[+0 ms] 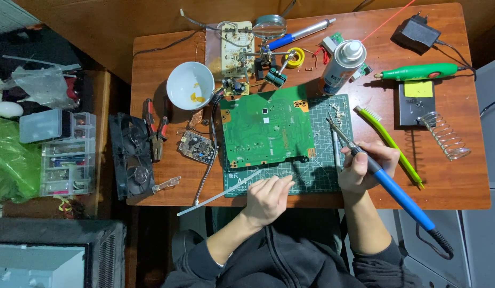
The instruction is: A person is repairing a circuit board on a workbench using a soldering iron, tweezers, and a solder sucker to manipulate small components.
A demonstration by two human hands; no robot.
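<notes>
Right hand [359, 169] closed around blue-handled soldering iron [388, 184], pen-style grip, tip pointing up-left over right part of green cutting mat [322, 178], just beside right edge of green circuit board [266, 128]. Iron's cord trailing off lower right past tabletop [460, 181] edge. Left hand [266, 196] loosely curled at near edge of mat, fingers pinched on thin white strip [218, 194] running down-left past tabletop edge; strip's kind hard to tell. Circuit board flat on mat, centre of tabletop, between and above both hands.

Left of board: small bare circuit module [197, 146], white bowl [190, 85] with yellow residue, red-handled pliers [154, 130], black fan [131, 154] at left edge. Behind board: helping-hands stand with magnifier [270, 26] clamping a beige board [236, 48], solder spool [295, 57], silver spray can [342, 64], blue-and-grey pen-like tool [301, 33]. Right side: green rotary tool [418, 71], black wall adapter [416, 33], iron stand with yellow sponge and coil spring [423, 106], yellow-green brush [388, 144] lying diagonal just right of right hand. Clear plastic parts drawers [66, 157] on low shelf left of tabletop.
</notes>
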